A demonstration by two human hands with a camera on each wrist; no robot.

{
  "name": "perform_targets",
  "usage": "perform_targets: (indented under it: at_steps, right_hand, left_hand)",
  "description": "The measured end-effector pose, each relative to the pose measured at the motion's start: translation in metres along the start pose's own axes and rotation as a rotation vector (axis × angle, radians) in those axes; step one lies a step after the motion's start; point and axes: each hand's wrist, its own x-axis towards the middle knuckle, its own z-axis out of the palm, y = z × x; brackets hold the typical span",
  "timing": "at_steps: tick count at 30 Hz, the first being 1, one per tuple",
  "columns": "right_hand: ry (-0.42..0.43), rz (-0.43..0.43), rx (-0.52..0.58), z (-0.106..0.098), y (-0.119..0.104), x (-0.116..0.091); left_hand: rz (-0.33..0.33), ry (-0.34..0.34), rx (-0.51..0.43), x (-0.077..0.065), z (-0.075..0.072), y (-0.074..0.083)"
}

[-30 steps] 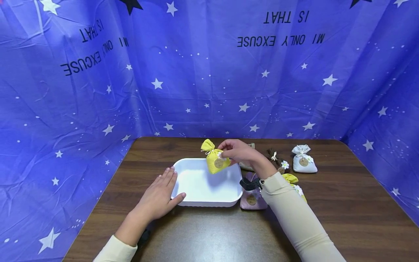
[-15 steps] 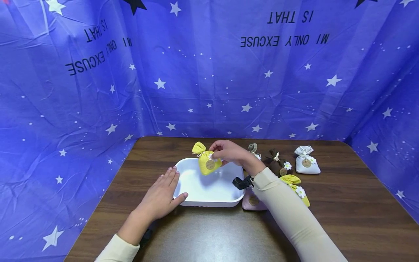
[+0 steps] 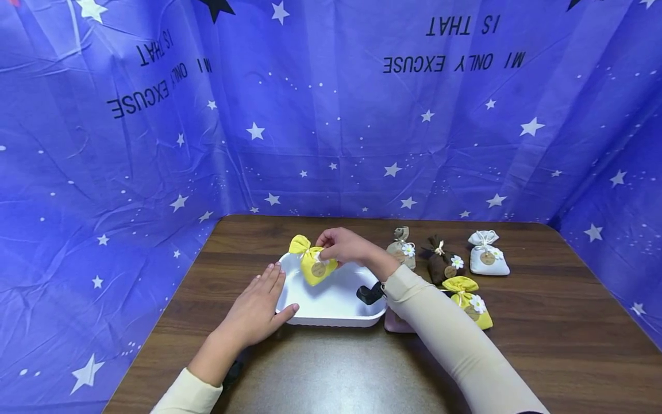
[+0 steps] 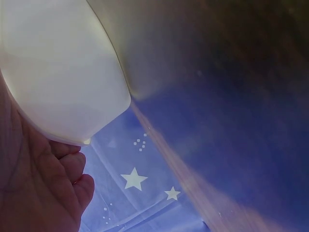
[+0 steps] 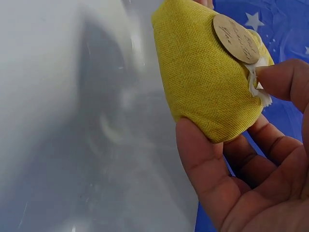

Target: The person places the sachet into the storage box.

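A small yellow drawstring pouch [image 3: 314, 268] with a round tag and a white flower hangs over the left part of a white tray [image 3: 331, 313]. My right hand [image 3: 343, 246] pinches it between thumb and fingers. In the right wrist view the pouch [image 5: 207, 72] is tilted, its tag facing up and the thumb by the flower. My left hand [image 3: 256, 307] lies with straight fingers along the tray's left rim, thumb at the front corner. The left wrist view shows the tray's wall [image 4: 67, 67] beside the fingers of that hand [image 4: 48, 179].
Right of the tray lie a beige pouch [image 3: 401, 250], a dark brown pouch [image 3: 439, 267], a white pouch [image 3: 488, 259] and a second yellow pouch [image 3: 473, 307]. A pink pouch [image 3: 397, 325] is partly hidden under the right forearm. A blue star-printed curtain [image 3: 331, 115] borders the wooden table [image 3: 558, 322].
My right hand has carried the yellow pouch leftward and slightly down over the tray. More of the beige pouch shows behind the arm. The left hand has stayed at the tray's left rim.
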Motion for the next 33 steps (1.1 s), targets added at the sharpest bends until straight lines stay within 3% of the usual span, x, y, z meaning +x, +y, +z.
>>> perform_targets:
  at_steps: [13,21,29,33]
  right_hand:
    - [0.033,-0.062,-0.227,0.026,-0.007,0.009]
    - [0.043,-0.047,-0.301,0.038,-0.011,0.011]
    - [0.077,-0.091,-0.447,0.044,-0.008,0.016]
    - [0.086,-0.117,-0.452,0.043,-0.008,0.017]
  left_hand:
    - [-0.001,-0.007,-0.002,0.001,-0.001,0.003]
    - [-0.011,-0.019,-0.011,0.001,-0.001,0.002]
    - [-0.008,-0.025,-0.003,0.001,-0.001,0.002]
    - [-0.001,-0.011,0.001,0.0,-0.001,0.002]
